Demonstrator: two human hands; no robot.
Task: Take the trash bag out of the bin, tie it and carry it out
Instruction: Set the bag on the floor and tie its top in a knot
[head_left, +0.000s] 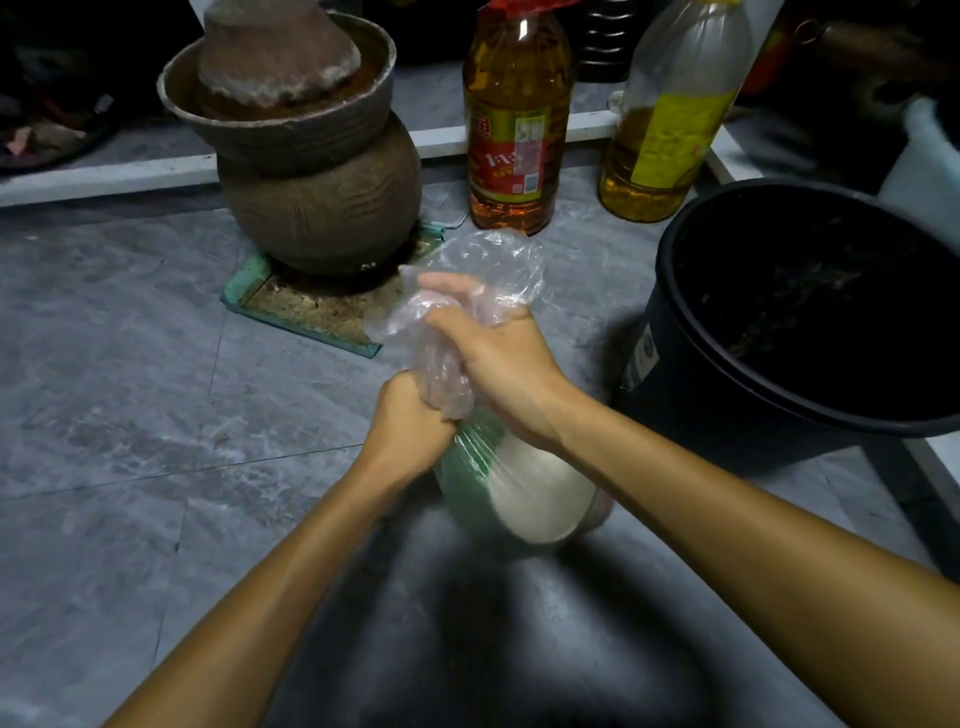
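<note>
A clear plastic trash bag (524, 483) rests on the grey tiled floor, out of the bin, with a white bowl-like item and something green inside. My left hand (410, 415) is clenched around the bag's gathered neck. Just above it, my right hand (493, 353) grips the twisted upper plastic, whose loose end (498, 260) fans out above my fingers. The black bin (779, 322) stands at the right, unlined, dark inside.
A brown clay jar (317, 171) with an inverted lid stands on a green-edged tray (306, 306) at the back. Two oil bottles (514, 119) (670, 114) stand behind the bag beside a white ledge (104, 176). Grey floor tiles spread out at the left.
</note>
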